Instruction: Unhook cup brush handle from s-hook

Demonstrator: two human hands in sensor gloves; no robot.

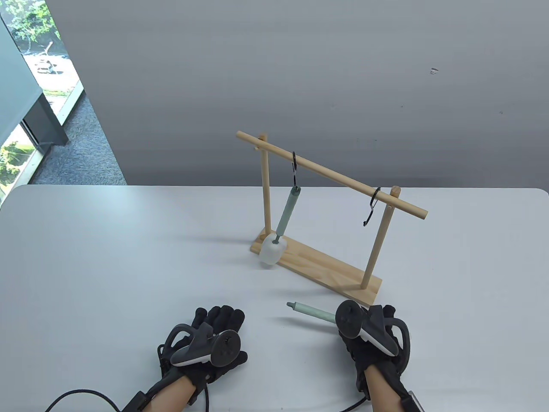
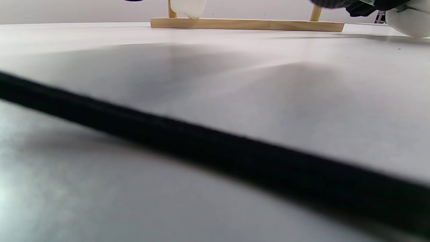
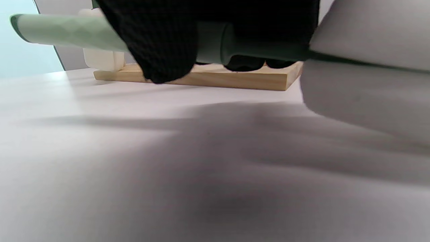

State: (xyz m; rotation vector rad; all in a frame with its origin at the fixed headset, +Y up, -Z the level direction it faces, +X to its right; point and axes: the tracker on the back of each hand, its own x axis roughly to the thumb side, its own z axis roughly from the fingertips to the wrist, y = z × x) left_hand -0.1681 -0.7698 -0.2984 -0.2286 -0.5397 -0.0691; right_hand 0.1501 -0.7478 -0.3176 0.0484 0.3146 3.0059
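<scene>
A wooden rack [image 1: 317,268] carries two black S-hooks on its rail. The left S-hook [image 1: 294,166] holds a hanging cup brush with a green handle [image 1: 286,212] and a white sponge head [image 1: 271,253] that touches the base. The right S-hook [image 1: 372,207] is bare. My right hand [image 1: 371,328] grips a second cup brush low over the table in front of the rack, its green handle [image 1: 313,311] pointing left. In the right wrist view my fingers [image 3: 161,43] wrap that handle [image 3: 67,32], with its white head [image 3: 369,94] at the right. My left hand [image 1: 216,332] rests flat on the table, holding nothing.
The rack base also shows in the left wrist view [image 2: 248,24] and the right wrist view [image 3: 235,79]. A black cable [image 1: 85,395] trails from my left wrist. The table's far edge runs behind the rack, with a grey wall beyond.
</scene>
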